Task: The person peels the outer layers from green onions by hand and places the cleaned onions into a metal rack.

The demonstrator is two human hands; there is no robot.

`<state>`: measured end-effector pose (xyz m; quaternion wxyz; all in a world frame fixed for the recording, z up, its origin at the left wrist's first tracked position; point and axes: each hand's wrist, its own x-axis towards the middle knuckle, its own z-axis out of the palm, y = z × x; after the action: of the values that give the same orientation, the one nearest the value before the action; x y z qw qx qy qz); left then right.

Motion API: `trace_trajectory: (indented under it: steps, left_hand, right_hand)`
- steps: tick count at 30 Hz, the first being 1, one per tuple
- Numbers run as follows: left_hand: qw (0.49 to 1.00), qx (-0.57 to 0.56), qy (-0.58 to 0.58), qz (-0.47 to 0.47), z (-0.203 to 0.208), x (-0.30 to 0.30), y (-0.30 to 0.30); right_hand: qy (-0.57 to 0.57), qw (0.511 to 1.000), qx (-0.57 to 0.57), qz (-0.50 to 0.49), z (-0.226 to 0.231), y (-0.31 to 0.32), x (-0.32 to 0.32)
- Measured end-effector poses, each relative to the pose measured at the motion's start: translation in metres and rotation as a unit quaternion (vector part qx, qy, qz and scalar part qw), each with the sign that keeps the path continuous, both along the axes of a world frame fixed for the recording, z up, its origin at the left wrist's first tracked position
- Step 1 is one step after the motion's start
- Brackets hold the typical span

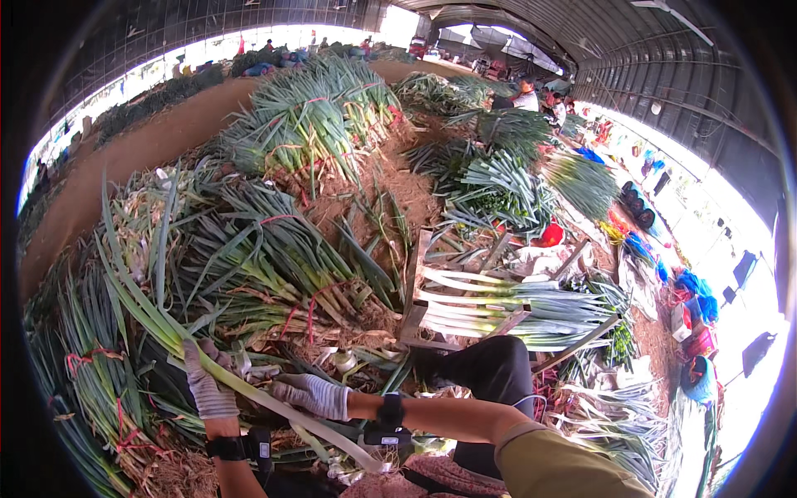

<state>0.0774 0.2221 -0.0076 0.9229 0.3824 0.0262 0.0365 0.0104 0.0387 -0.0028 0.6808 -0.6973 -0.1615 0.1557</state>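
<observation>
A long green onion point(274, 404) lies slantwise in front of me, its white root end low by my lap and its green leaves reaching up to the left. My left hand point(207, 383), in a striped work glove, is closed around the stalk where the white turns green. My right hand point(315, 394), gloved the same way, is at the stalk's middle with curled fingers; whatever they pinch is hidden. Tied bundles of green onions point(274, 241) lie just beyond my hands, and another bundle point(91, 373) is at the left.
To the right of my knee, a wooden frame point(413, 274) holds a row of cleaned green onions point(531, 311). Loose onions point(614, 423) lie at the lower right. A large bundled heap point(311, 116) stands farther off. Other people point(526, 98) sit at the back right. A red round object point(551, 236) lies past the frame.
</observation>
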Motion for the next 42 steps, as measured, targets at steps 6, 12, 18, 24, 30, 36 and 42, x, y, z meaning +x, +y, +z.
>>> trace_trajectory:
  steps: [6, 12, 18, 24, 30, 36, 42]
  left_hand:
    - [0.989, 0.02, 0.133, 0.059, -0.001, -0.002, -0.019]
    - [0.992, 0.045, 0.109, 0.038, -0.007, 0.0, -0.02]
    - [0.991, 0.039, 0.11, 0.061, 0.007, -0.004, -0.022]
    - [0.992, 0.053, 0.086, 0.08, -0.002, 0.004, 0.001]
    - [0.99, 0.035, 0.062, 0.123, -0.005, 0.001, 0.02]
    - [0.991, 0.033, 0.077, 0.106, 0.015, 0.007, 0.01]
    - [0.989, 0.018, 0.103, 0.101, 0.018, -0.001, 0.012]
  right_hand:
    - [-0.186, 0.956, -0.228, 0.002, -0.002, 0.0, 0.006]
    - [-0.267, 0.926, -0.266, -0.028, -0.009, 0.0, 0.003]
    - [-0.099, 0.973, -0.204, -0.046, -0.04, -0.013, 0.006]
    - [-0.08, 0.812, -0.56, 0.144, -0.078, -0.075, -0.02]
    - [-0.044, 0.748, -0.65, 0.125, -0.082, -0.087, 0.001]
    - [-0.032, 0.985, -0.162, -0.04, -0.003, -0.063, 0.026]
    - [0.147, 0.979, 0.063, 0.124, 0.0, -0.033, 0.013]
